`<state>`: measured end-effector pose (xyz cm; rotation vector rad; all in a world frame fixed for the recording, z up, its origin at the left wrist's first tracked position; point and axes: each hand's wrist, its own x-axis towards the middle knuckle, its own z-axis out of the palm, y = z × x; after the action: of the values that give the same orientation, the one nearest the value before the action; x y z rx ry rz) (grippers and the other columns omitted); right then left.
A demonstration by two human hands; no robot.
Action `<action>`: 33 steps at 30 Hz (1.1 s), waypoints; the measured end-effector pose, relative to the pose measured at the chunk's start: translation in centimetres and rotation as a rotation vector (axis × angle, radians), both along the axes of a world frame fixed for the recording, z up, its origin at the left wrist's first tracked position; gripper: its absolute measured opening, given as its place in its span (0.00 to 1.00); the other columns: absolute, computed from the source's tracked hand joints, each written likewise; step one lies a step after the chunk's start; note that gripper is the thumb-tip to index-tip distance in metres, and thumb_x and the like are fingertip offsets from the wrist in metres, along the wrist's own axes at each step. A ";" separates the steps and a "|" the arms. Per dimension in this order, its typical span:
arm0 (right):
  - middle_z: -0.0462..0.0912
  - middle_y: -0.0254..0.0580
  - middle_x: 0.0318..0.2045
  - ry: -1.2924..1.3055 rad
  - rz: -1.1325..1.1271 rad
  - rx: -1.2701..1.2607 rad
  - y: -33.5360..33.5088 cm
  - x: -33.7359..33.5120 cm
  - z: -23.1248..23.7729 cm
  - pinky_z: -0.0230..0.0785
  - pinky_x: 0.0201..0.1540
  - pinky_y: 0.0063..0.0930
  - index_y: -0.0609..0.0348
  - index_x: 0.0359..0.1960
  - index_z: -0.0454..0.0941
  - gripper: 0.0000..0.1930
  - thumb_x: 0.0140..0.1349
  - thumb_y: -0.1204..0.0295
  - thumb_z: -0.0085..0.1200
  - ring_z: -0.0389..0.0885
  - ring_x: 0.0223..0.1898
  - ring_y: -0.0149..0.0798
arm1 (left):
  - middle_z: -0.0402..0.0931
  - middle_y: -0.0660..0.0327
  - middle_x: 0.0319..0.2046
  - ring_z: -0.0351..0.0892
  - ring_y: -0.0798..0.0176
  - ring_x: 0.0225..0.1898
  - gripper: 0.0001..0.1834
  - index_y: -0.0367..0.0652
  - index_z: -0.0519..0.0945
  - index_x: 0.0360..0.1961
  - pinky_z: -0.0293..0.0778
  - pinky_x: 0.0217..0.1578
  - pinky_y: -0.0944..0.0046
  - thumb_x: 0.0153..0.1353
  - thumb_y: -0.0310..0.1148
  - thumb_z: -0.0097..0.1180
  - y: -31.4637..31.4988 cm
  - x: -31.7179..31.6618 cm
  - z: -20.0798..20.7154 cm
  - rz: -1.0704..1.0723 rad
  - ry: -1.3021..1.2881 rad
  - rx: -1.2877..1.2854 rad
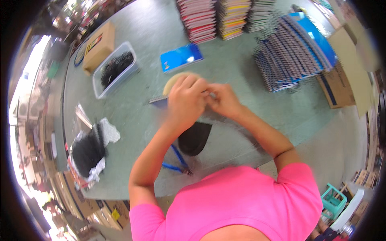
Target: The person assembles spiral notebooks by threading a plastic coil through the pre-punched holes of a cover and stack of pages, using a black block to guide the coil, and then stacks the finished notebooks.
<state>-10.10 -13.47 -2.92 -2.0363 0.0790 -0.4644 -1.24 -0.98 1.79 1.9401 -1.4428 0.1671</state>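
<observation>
Near the middle of the table, my left hand (187,100) is closed over a small spiral-bound notebook (159,103). Its wire-bound edge and a strip of blue cover stick out at the left; the rest is hidden. The fingertips of my right hand (226,99) pinch together beside my left fingers, and what they hold is too small to tell. Just beyond my left hand lies a round pale-yellow object (172,83), partly covered. Nearer my body are a dark curved piece (195,138) and blue-handled pliers (177,160).
A blue notebook (181,57) lies beyond my hands. At the left stand a clear bin (97,85) of black pieces, a cardboard box (98,46) and a black bundle (88,150). Spiral notebooks (291,54) are stacked at the right, more stacks (199,20) at the back.
</observation>
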 end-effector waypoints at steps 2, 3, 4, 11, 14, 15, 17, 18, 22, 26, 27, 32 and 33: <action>0.78 0.55 0.27 0.026 0.048 0.031 -0.6 -0.1 -0.4 0.68 0.32 0.37 0.61 0.37 0.77 0.10 0.51 0.75 0.51 0.78 0.29 0.53 | 0.73 0.56 0.29 0.72 0.49 0.34 0.10 0.42 0.75 0.31 0.68 0.34 0.55 0.45 0.27 0.59 0.4 0.2 0.4 0.043 -0.039 0.019; 0.78 0.55 0.28 0.034 0.090 0.023 -0.8 -0.1 -0.6 0.69 0.32 0.37 0.61 0.36 0.77 0.10 0.51 0.75 0.52 0.78 0.29 0.53 | 0.74 0.56 0.29 0.72 0.49 0.35 0.10 0.41 0.76 0.31 0.69 0.33 0.56 0.45 0.28 0.61 1.1 0.2 0.8 0.100 -0.103 0.045; 0.78 0.54 0.28 0.040 0.130 0.023 -1.1 -0.3 -0.6 0.69 0.32 0.37 0.62 0.35 0.77 0.09 0.51 0.75 0.53 0.78 0.29 0.53 | 0.74 0.57 0.29 0.73 0.49 0.35 0.11 0.41 0.76 0.32 0.69 0.34 0.56 0.45 0.29 0.61 2.1 0.7 1.1 0.126 -0.108 0.188; 0.81 0.47 0.36 -0.189 0.015 -0.480 1.6 -0.6 2.2 0.72 0.39 0.37 0.55 0.47 0.75 0.20 0.48 0.76 0.57 0.80 0.38 0.47 | 0.75 0.57 0.30 0.74 0.52 0.37 0.14 0.43 0.77 0.37 0.68 0.38 0.54 0.47 0.30 0.62 5.9 0.0 1.7 0.128 -0.035 0.519; 0.81 0.47 0.34 0.143 0.129 -0.641 1.1 -1.9 6.5 0.72 0.37 0.39 0.55 0.47 0.74 0.20 0.48 0.78 0.53 0.80 0.36 0.47 | 0.76 0.55 0.33 0.74 0.53 0.36 0.14 0.43 0.77 0.40 0.69 0.38 0.58 0.50 0.30 0.61 5.4 -0.9 3.7 0.113 -0.272 0.067; 0.81 0.47 0.33 0.077 0.076 -0.657 -0.3 -2.9 9.3 0.72 0.36 0.40 0.55 0.45 0.75 0.19 0.49 0.78 0.52 0.80 0.35 0.47 | 0.76 0.55 0.34 0.74 0.53 0.36 0.15 0.43 0.78 0.41 0.70 0.38 0.59 0.51 0.30 0.61 5.4 -0.8 4.3 0.120 -0.401 -0.138; 0.79 0.45 0.25 -0.328 -0.384 -0.972 -4.0 -5.1 13.6 0.71 0.26 0.38 0.55 0.40 0.76 0.10 0.55 0.73 0.49 0.79 0.26 0.48 | 0.76 0.55 0.37 0.75 0.54 0.37 0.15 0.43 0.78 0.42 0.70 0.39 0.60 0.53 0.31 0.61 6.5 -0.2 4.7 0.278 -0.246 -0.234; 0.79 0.44 0.25 -0.366 -0.640 -1.012 -5.0 -6.7 15.8 0.71 0.26 0.38 0.54 0.41 0.76 0.11 0.56 0.73 0.48 0.78 0.24 0.47 | 0.76 0.54 0.38 0.75 0.54 0.38 0.14 0.42 0.78 0.43 0.70 0.40 0.61 0.54 0.32 0.61 6.9 0.0 4.5 0.355 -0.156 -0.275; 0.81 0.45 0.35 -0.197 -1.060 -1.054 -8.7 -10.5 19.7 0.72 0.34 0.37 0.50 0.50 0.74 0.16 0.61 0.65 0.47 0.80 0.33 0.47 | 0.76 0.54 0.37 0.73 0.51 0.42 0.10 0.40 0.79 0.37 0.69 0.42 0.58 0.52 0.29 0.59 6.7 -0.6 2.6 0.277 0.034 -0.202; 0.79 0.45 0.45 0.084 -1.041 -1.297 -11.6 -10.6 14.1 0.67 0.50 0.41 0.53 0.53 0.73 0.20 0.62 0.60 0.47 0.77 0.48 0.45 | 0.77 0.54 0.37 0.74 0.54 0.41 0.11 0.41 0.79 0.38 0.70 0.40 0.60 0.53 0.31 0.61 5.9 -1.2 1.3 0.140 0.018 -0.159; 0.78 0.44 0.47 -0.033 -1.041 -1.431 -11.5 -10.5 13.2 0.65 0.54 0.41 0.54 0.53 0.73 0.21 0.62 0.58 0.48 0.75 0.51 0.45 | 0.77 0.54 0.37 0.74 0.54 0.41 0.11 0.41 0.79 0.38 0.70 0.40 0.60 0.53 0.31 0.61 5.7 -1.3 1.1 0.124 0.032 -0.138; 0.75 0.45 0.52 0.139 -1.031 -1.415 -11.4 -9.8 13.1 0.61 0.58 0.39 0.57 0.52 0.73 0.24 0.61 0.54 0.48 0.71 0.56 0.44 | 0.77 0.55 0.36 0.74 0.52 0.39 0.10 0.41 0.79 0.37 0.70 0.39 0.58 0.52 0.29 0.61 4.6 -1.0 0.8 0.083 0.005 -0.106; 0.75 0.45 0.52 0.178 -1.047 -1.422 -11.1 -9.8 13.3 0.61 0.58 0.39 0.57 0.52 0.73 0.24 0.61 0.54 0.48 0.71 0.56 0.43 | 0.77 0.55 0.36 0.74 0.52 0.39 0.10 0.41 0.79 0.36 0.70 0.39 0.58 0.52 0.28 0.61 4.5 -1.1 0.7 0.084 0.015 -0.103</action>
<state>-19.88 -24.59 10.43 -3.3093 1.2778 -1.1994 -2.36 3.54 2.48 1.9145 -1.3180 0.2596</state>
